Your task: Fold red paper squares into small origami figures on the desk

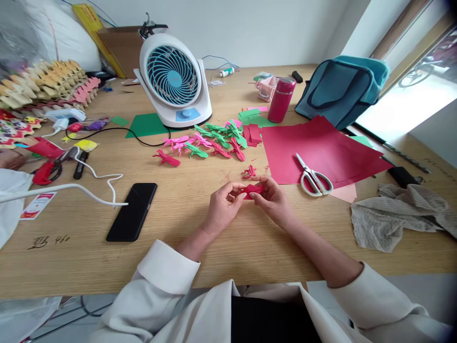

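Between my two hands is a small piece of folded red paper, pinched at both ends just above the table. My left hand grips its left end with thumb and fingers. At the other end, my right hand has its thumb pressed on the paper. Right behind my fingers lies a small red folded paper figure. Farther back, several green, pink and red folded paper figures lie in a cluster. White-handled scissors rest right of my hands, partly on large red paper sheets.
A white fan stands at the back, and a red thermos is near a teal bag. Left lie a black phone and a white cable. A grey cloth is at right. Another person's sleeve enters at left.
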Demonstrator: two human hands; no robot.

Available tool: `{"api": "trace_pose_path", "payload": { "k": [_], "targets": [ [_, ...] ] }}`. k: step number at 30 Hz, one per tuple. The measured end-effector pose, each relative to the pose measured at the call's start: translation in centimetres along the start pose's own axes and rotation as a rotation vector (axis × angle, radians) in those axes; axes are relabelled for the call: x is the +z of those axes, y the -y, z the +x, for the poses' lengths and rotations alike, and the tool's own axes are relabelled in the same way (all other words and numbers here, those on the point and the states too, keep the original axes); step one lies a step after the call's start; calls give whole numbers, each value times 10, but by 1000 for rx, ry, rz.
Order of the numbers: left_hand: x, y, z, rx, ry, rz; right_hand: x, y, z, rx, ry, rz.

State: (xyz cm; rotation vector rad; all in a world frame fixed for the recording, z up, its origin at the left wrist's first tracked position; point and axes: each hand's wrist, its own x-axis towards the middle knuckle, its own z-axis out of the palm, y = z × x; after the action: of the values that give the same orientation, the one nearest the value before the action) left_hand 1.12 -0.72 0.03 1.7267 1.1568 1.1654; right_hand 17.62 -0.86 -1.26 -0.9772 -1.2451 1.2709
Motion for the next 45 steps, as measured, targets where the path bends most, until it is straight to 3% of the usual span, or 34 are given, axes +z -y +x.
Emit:
{"api": "trace_pose_path", "payload": {
  "k": [10, 22, 34, 45],
  "targets": [
    [-3, 0, 2, -110, -5, -104, -2, -1, -4, -20, 48, -100],
    [2, -4, -3, 72, 32, 14, 1, 3, -3, -24, -17, -95],
    [1, -1, 0, -38, 61, -34, -1, 5, -4, -84, 6, -208],
    [0, 2, -1, 21, 66, 38, -2, 12, -7, -121, 11, -369]
  ]
}}
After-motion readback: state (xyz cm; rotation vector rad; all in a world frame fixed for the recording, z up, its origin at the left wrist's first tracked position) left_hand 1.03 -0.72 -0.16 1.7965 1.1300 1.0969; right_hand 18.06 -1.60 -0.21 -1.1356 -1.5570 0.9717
